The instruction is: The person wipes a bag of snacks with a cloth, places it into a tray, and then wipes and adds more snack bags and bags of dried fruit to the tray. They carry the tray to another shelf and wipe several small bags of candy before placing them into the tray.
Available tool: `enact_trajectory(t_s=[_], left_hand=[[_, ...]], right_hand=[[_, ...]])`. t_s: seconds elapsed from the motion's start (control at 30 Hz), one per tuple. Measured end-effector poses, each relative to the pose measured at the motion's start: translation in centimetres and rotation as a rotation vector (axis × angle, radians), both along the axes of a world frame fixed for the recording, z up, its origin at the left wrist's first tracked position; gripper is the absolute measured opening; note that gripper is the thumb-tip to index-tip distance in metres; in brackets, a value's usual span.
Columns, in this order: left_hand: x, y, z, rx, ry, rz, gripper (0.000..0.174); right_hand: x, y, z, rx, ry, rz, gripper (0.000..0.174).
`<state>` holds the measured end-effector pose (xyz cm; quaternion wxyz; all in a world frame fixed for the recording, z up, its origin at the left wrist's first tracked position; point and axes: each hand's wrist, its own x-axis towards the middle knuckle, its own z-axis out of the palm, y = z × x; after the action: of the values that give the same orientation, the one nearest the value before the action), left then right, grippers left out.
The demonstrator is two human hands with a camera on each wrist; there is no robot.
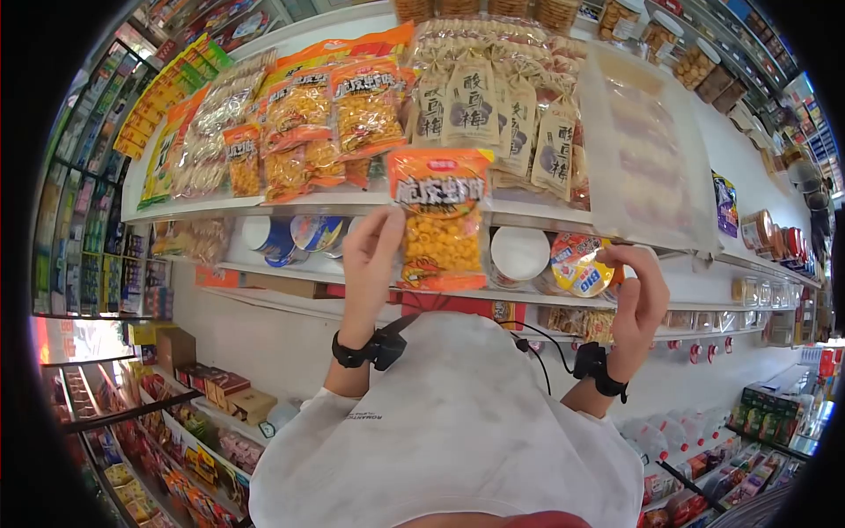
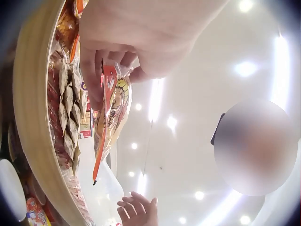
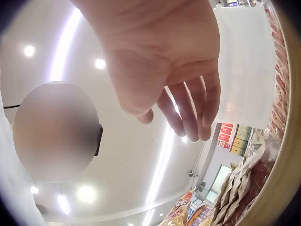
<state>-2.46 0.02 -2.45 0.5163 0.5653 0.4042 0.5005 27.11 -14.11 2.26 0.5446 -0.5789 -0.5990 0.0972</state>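
Observation:
My left hand [image 1: 371,251] pinches the left edge of an orange snack bag [image 1: 443,224] with a clear window full of yellow puffed pieces. The bag hangs upright in front of the shelf edge, its printed front toward the head camera. In the left wrist view the same snack bag [image 2: 109,117] shows from its side between thumb and fingers. To the right, my right hand [image 1: 641,290] is raised with loosely bent fingers and holds nothing. It overlaps a colourful instant noodle cup [image 1: 581,264] in the head view. The right wrist view shows the right hand's [image 3: 174,70] palm with nothing in it.
Similar orange snack bags [image 1: 370,106] are piled on the upper shelf. Beside them stand beige paper-look packets [image 1: 471,101] and a translucent plastic sheet [image 1: 651,150] over more packs. A white-lidded tub [image 1: 518,255] sits on the shelf below. The shelf's front edge [image 1: 537,211] runs behind the bag.

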Motion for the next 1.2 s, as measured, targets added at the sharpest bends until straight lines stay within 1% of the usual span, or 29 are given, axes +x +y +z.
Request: enact_trajectory(t_s=[0.03,0.1,0.17,0.2,0.23,0.27,0.33,0.37,0.43,0.5,0.6,0.63,0.67,0.7,0.73,0.77,0.8,0.87,0.9,1.0,1.03,1.1,1.13,1.17,1.2], left_hand=[[-0.5,0.1,-0.2,-0.002,-0.009,0.044,0.024],[-1.5,0.8,-0.2,0.013,0.027,0.253,0.027],[-2.1,1.7,0.7,0.006,-0.044,0.357,0.031],[-2.4,2.3,1.5,0.003,-0.151,0.382,0.034],[-3.4,2.7,1.5,-0.056,-0.232,0.376,0.035],[-4.4,3.1,1.3,-0.109,-0.314,0.377,0.037],[-5.9,3.4,0.8,-0.083,-0.240,0.402,0.037],[-6.2,3.5,0.8,-0.058,-0.207,0.418,0.037],[-6.1,3.6,1.6,-0.107,-0.221,0.420,0.037],[-6.6,4.2,1.6,-0.138,-0.246,0.418,0.037],[-6.8,4.6,2.0,-0.088,-0.211,0.394,0.038],[-7.0,5.0,2.2,-0.123,-0.285,0.341,0.036],[-7.2,5.3,2.3,-0.091,-0.270,0.348,0.036],[-7.4,5.5,2.3,-0.056,-0.252,0.364,0.035],[-7.9,5.7,2.5,-0.015,-0.230,0.384,0.035],[-8.5,6.0,2.8,0.028,-0.204,0.395,0.033],[-9.2,6.2,3.0,0.016,-0.255,0.398,0.032],[-10.5,6.8,3.5,0.034,-0.377,0.401,0.031],[-10.6,6.8,4.4,0.049,-0.380,0.476,0.033],[-10.3,5.8,6.3,0.040,-0.537,0.623,0.037],[-10.7,6.0,6.0,0.027,-0.511,0.637,0.041],[-10.1,5.4,6.0,-0.050,-0.594,0.605,0.041],[-10.0,4.9,5.9,-0.093,-0.630,0.590,0.041],[-10.3,4.7,5.5,-0.140,-0.657,0.523,0.042],[-10.2,4.1,4.9,-0.134,-0.638,0.493,0.041]], right_hand=[[-0.3,0.0,0.0,0.002,0.042,-0.025,0.033],[-0.1,-0.8,0.6,-0.030,-0.003,-0.070,0.031],[0.1,-2.1,1.7,-0.071,-0.066,-0.128,0.028],[0.4,-2.4,2.4,-0.077,-0.118,-0.143,0.027],[0.9,-3.0,2.5,-0.051,-0.179,-0.159,0.025],[1.0,-3.7,3.0,-0.052,-0.200,-0.191,0.026],[1.2,-4.9,4.0,-0.039,-0.240,-0.239,0.029],[1.5,-5.6,4.4,0.007,-0.216,-0.256,0.032],[2.5,-7.1,5.1,0.113,-0.164,-0.281,0.038],[3.9,-8.2,6.5,0.139,-0.193,-0.263,0.042],[6.5,-8.9,8.4,0.167,-0.188,-0.240,0.045],[7.6,-9.3,9.2,0.129,-0.226,-0.276,0.045],[9.0,-9.4,10.1,0.110,-0.219,-0.265,0.044],[10.2,-9.4,10.9,0.148,-0.207,-0.308,0.041],[10.1,-8.4,11.7,0.189,-0.190,-0.346,0.040],[9.1,-7.3,12.5,0.258,-0.242,-0.414,0.038],[7.3,-5.8,13.5,0.336,-0.292,-0.482,0.037],[8.3,-4.8,15.3,0.469,-0.169,-0.431,0.034],[6.9,-3.5,15.9,0.478,-0.190,-0.457,0.041],[4.0,1.1,16.1,0.430,-0.141,-0.372,0.044],[4.3,2.0,15.7,0.307,-0.334,-0.424,0.039],[2.6,5.9,14.2,0.245,-0.265,-0.244,0.029],[-0.6,7.9,14.0,0.156,-0.188,-0.190,0.027],[-1.7,10.1,12.6,0.125,-0.071,0.005,0.027],[-4.6,11.7,12.4,0.065,-0.060,0.152,0.026]])
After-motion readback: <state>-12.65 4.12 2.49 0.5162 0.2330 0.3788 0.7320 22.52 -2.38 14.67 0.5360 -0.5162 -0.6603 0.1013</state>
